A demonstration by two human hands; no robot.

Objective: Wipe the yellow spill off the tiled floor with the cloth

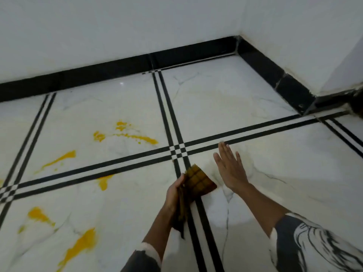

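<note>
Cloth checked, rumpled, gripped by left hand | right hand fingers straight, empty | yellow spill streaks glossy tiled floor

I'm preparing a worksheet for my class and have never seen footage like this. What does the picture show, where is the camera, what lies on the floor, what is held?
No machine here: a person's two bare hands do the work. The one picture comes from a wide-angle camera worn on the person's head, looking forward and down. The glossy white tiled floor with black double lines carries several yellow spill patches, mostly to the person's left. The left hand grips a folded brownish-yellow checked cloth. The right hand beside it is open, fingers straight, holding nothing; whether it touches the floor is unclear. White walls with a black skirting strip meet in a corner behind.
</note>
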